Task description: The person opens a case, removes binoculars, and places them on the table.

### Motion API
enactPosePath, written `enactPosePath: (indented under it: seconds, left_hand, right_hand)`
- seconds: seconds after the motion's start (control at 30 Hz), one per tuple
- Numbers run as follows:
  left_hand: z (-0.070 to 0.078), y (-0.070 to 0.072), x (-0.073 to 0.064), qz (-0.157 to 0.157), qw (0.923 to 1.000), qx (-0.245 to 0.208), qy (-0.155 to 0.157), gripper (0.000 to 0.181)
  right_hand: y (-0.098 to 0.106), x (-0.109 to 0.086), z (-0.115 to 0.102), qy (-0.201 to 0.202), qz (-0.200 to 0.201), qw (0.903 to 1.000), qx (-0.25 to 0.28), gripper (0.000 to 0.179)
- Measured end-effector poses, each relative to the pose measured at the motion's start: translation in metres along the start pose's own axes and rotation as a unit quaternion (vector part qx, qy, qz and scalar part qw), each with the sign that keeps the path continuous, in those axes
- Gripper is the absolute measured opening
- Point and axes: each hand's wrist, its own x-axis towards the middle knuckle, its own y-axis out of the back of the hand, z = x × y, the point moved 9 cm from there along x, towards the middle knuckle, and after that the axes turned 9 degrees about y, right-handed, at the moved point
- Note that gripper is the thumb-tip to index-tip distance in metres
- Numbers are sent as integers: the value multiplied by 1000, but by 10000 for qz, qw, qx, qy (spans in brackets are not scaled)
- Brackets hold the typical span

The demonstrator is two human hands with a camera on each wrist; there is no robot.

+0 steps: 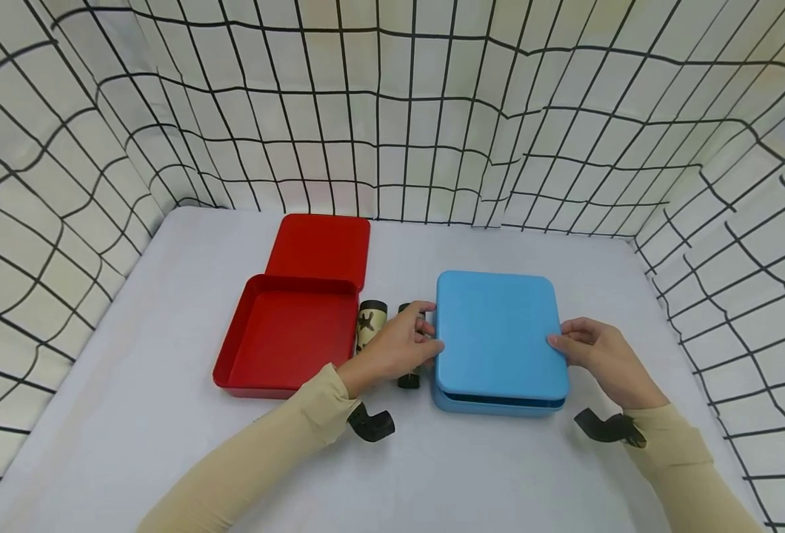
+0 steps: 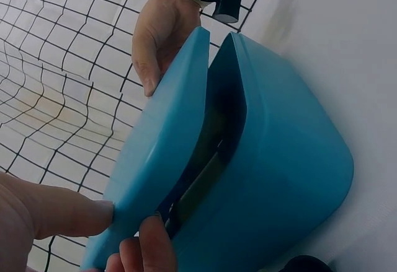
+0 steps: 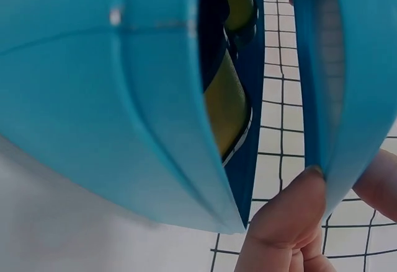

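A light blue lid (image 1: 499,333) lies over a square blue box (image 1: 492,406), with a narrow gap along the near side. My left hand (image 1: 398,342) pinches the lid's left edge; in the left wrist view, its thumb is on top and a fingertip is at the underside. At the opposite edge, my right hand (image 1: 599,357) pinches the lid between thumb and fingers. Through the gap, the right wrist view shows a yellow-green cylinder (image 3: 227,108) inside, mostly hidden by the box wall.
Left of the blue box stands a red box (image 1: 292,333) with its red lid (image 1: 321,248) folded back. Between the boxes are a camouflage-patterned cylinder (image 1: 371,317) and a dark-ended cylinder (image 1: 409,381), partly behind my left hand. Black wire mesh (image 1: 392,118) surrounds the white table (image 1: 472,481).
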Motion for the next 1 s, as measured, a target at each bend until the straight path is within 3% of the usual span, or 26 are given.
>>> enactPosePath:
  seconds: [1.0]
  left_hand:
    - [6,16,2,-100,9980,-623,20,63]
  right_hand:
    - [6,15,-17,296,-66,9995,26,64]
